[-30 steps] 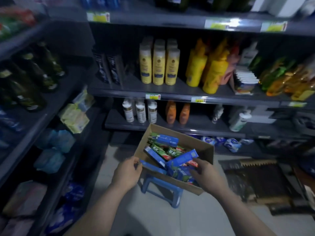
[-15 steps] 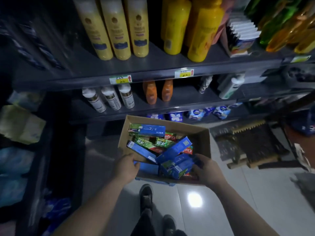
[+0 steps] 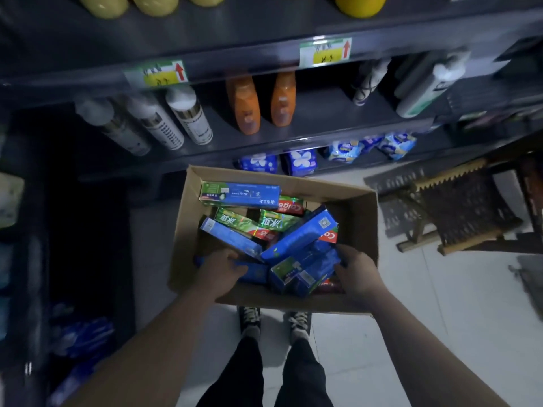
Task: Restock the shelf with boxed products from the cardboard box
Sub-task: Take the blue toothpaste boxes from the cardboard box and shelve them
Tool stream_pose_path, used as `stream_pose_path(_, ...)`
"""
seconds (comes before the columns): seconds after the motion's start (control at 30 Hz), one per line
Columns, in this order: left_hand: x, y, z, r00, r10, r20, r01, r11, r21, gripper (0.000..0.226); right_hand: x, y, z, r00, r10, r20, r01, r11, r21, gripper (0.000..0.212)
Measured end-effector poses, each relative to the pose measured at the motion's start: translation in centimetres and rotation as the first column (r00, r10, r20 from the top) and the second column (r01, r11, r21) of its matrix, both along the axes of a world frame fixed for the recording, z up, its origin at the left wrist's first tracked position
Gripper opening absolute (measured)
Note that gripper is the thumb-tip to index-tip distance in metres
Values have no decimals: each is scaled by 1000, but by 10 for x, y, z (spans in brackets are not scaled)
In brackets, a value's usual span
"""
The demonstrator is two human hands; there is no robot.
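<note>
Left hand (image 3: 219, 270) and right hand (image 3: 357, 274) inside the cardboard box (image 3: 360, 212), each curled around blue product boxes (image 3: 302, 267).

Your L forearm (image 3: 152, 342) & R forearm (image 3: 417, 342) are bare all the way from the near edge of view to the wrists. Your L hand (image 3: 220, 268) & R hand (image 3: 357, 274) are bare too. Btwn the arms you're in dark trousers (image 3: 238, 377), prob. black, plain fabric, narrow at the ankle. On your feet are dark low sneakers, L shoe (image 3: 249, 317) & R shoe (image 3: 299, 318), w/ pale criss-cross laces. There's a paler grey patch at each ankle end, sock or tongue, can't tell. Light's dim, so finer detail is lost.
</note>
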State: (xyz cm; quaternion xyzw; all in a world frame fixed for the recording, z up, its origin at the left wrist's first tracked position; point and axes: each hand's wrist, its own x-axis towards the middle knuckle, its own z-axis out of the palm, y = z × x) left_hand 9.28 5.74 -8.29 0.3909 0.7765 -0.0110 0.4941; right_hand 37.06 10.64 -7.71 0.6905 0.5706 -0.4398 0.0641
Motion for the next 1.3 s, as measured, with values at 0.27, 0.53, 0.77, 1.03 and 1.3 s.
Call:
stream_pose_path(0.27,51,5,-23,987,7,161,8,995,-97,61,7,-2,-35,1000,-10,-28,9,1000,-27,46)
stream_pose_path(0.53,71,4,-43,981,-105,162,127,983,-131,74,13,-5,-51,997,-40,-60,36,997,-61,46)
stream_pose_path(0.77,56,16,-27,967,159,200,-162,987,-3,37,14,-5,-49,994,-66,-84,61,996,-68,46)
stream_pose_path(1.03,19,41,-3,791,577,204,-582,812,-42,31,-1,5,-35,977,-101,-187,93,994,-52,51)
stream_pose_path(1.3,10,43,-11,488,838,243,-780,544,-308,29,-16,6,-29,935,-177,-307,140,981,-137,54)
